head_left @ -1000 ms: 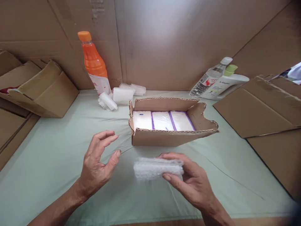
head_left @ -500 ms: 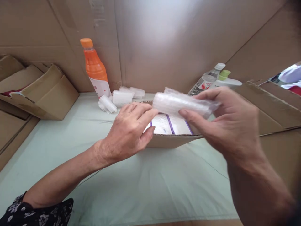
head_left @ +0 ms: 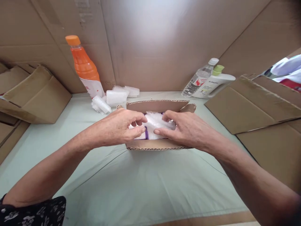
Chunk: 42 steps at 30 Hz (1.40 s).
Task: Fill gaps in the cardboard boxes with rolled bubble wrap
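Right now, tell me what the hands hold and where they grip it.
Both hands, left and right, hold a bubble-wrapped packet by its two ends, inside the open carton.

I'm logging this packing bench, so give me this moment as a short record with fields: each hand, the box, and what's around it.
left hand: fingers in the open cardboard box, on the bubble-wrapped bundle
right hand: gripping the same bundle from the other side
box contents: white packs with purple edges, mostly covered
behind box: orange bottle, loose bubble-wrap rolls, clear bottle, white bottle with green cap
surface: pale green cloth
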Available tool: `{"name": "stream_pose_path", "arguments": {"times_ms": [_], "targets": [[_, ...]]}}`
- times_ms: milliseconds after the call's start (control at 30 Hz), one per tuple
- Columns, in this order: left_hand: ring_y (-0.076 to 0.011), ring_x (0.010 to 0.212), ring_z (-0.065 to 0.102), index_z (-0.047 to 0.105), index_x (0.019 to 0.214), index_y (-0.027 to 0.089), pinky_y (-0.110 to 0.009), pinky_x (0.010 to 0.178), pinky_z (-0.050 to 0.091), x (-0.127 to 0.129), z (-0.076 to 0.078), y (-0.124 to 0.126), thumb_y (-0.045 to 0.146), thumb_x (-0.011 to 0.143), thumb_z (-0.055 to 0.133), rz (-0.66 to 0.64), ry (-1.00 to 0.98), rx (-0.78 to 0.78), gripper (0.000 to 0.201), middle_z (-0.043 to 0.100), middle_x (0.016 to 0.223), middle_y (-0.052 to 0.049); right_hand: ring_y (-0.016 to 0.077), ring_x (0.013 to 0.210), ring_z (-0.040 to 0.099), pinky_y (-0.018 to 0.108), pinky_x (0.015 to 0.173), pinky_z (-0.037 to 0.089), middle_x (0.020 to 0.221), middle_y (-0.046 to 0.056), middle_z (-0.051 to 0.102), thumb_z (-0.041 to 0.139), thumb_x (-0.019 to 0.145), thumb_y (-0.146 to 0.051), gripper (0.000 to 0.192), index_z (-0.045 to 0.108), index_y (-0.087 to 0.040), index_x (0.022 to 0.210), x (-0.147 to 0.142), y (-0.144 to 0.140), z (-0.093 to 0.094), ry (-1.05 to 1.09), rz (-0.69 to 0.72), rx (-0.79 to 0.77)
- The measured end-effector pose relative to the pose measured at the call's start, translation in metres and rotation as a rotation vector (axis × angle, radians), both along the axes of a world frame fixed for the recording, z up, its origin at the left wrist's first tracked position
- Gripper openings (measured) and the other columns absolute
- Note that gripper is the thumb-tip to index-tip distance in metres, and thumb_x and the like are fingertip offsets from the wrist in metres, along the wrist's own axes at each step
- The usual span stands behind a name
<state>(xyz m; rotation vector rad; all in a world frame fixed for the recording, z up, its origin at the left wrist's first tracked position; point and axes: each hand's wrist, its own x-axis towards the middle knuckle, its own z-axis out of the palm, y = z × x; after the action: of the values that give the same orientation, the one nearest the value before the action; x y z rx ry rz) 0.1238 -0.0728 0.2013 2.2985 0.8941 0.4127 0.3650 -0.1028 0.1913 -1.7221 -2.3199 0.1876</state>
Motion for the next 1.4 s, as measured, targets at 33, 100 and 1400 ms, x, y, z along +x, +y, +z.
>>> {"name": "stream_pose_path", "arguments": {"times_ms": [33, 100, 1400], "targets": [[-0.0151, 0.060, 0.059, 0.075, 0.103, 0.023, -0.025, 0.052, 0.039, 0.002, -0.001, 0.003, 0.024, 0.090, 0.053, 0.001, 0.030, 0.033, 0.026, 0.068, 0.073, 0.001, 0.0104, 0.045, 0.039, 0.026, 0.050, 0.023, 0.051, -0.004, 0.052, 0.064, 0.083, -0.059, 0.038, 0.059, -0.021, 0.078, 0.000, -0.001, 0.001, -0.002, 0.007, -0.034], [-0.0173, 0.069, 0.063, 0.074, 0.107, 0.023, -0.026, 0.057, 0.042, 0.006, -0.003, 0.005, 0.024, 0.089, 0.053, 0.003, 0.090, 0.095, 0.027, 0.071, 0.081, -0.001, 0.0104, 0.047, 0.040, 0.027, 0.052, 0.024, 0.054, -0.003, 0.054, 0.058, 0.088, -0.052, 0.034, 0.058, -0.021, 0.075, 0.001, -0.001, 0.005, -0.003, -0.017, -0.120], [-0.0218, 0.084, 0.051, 0.063, 0.079, 0.020, -0.039, 0.083, 0.038, 0.026, 0.002, 0.017, 0.006, 0.069, 0.052, -0.363, 0.494, 0.522, 0.020, 0.063, 0.091, -0.006, 0.0211, 0.077, 0.048, 0.031, 0.061, 0.027, 0.070, 0.010, 0.057, 0.043, 0.086, -0.015, 0.025, 0.055, -0.018, 0.065, 0.019, -0.005, 0.015, -0.425, -0.201, -0.267]]}}
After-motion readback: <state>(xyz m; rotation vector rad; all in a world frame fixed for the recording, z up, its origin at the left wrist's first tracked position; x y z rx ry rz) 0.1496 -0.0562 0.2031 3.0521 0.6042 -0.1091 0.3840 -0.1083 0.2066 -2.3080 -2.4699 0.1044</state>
